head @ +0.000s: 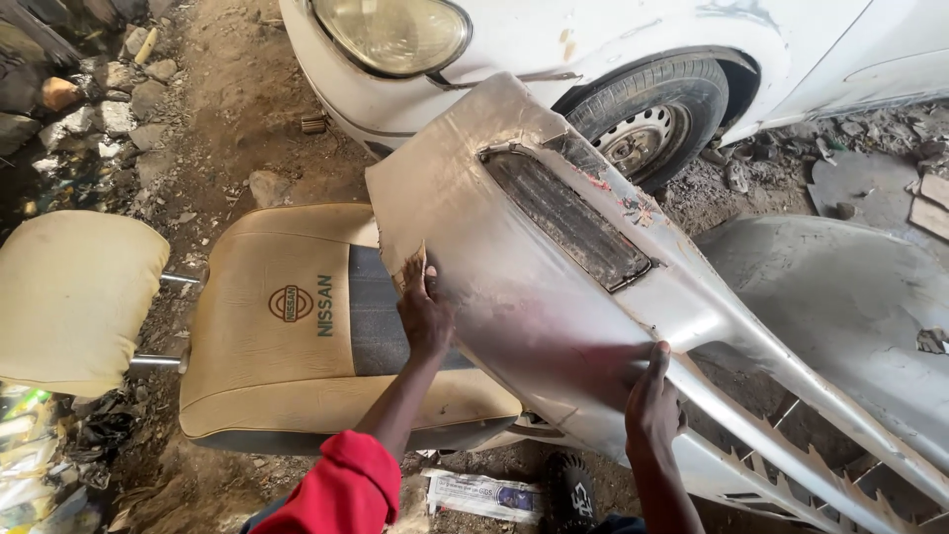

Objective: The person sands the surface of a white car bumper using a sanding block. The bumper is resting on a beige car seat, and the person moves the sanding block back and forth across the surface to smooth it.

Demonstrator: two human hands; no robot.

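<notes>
A person's left hand [425,314] presses a scrap of tan sandpaper [412,267] flat against the sanded grey face of a detached car bumper [514,287], fingers closed down on the sheet near the bumper's left edge. The right hand [652,400] braces the same panel lower down, thumb on the face and fingers curled behind its lower rim, clamped on the bumper. The bumper leans tilted across a beige car seat [287,326] lying on its back on the dirt ground [237,109], its headrest [74,297] jutting out on two metal posts on the side of the seat away from the bumper. A rectangular recess [568,220] with a dusty grille sits in the bumper above both hands. Beyond the bumper's top stands a white car [613,40], its headlight [390,35] and front wheel [647,119] in view. A red sleeve [336,489] covers the left arm near the seat's lower edge, and a folded newspaper [484,494] lies on the ground beneath the bumper.
</notes>
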